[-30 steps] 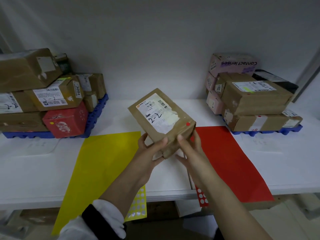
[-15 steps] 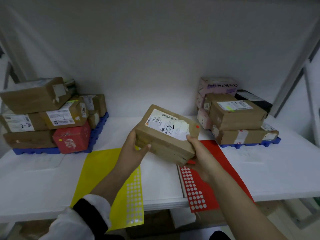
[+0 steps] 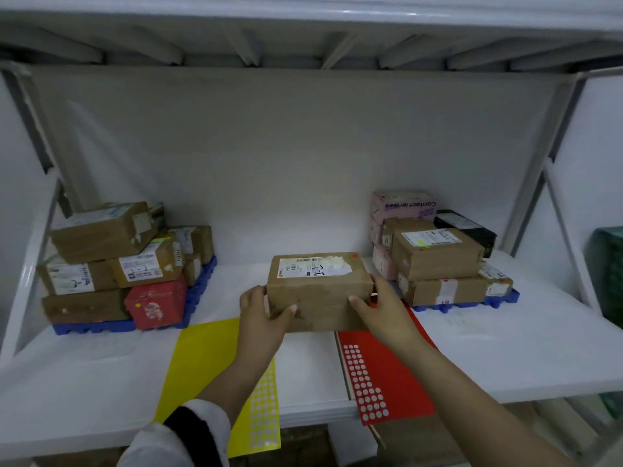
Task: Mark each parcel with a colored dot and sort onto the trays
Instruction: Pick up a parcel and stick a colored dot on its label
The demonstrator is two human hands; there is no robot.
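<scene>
A brown cardboard parcel (image 3: 318,291) with a white label and a red dot at its top right corner is held level above the middle of the white table. My left hand (image 3: 261,315) grips its left end, thumb across the front face. At the right end my right hand (image 3: 381,308) grips it the same way. Below lie a yellow sheet (image 3: 202,358) with a yellow dot sticker strip (image 3: 264,409) and a red sheet (image 3: 391,375) with a red dot sticker strip (image 3: 365,382).
A blue tray (image 3: 199,291) at the back left carries several stacked parcels, one red (image 3: 155,305). Another blue tray (image 3: 499,299) at the back right bears brown, pink and black boxes. A shelf spans overhead; white frame posts stand at both sides.
The parcel has been turned level and square to me and carried farther from me over the table. The view has tilted up, showing the overhead shelf.
</scene>
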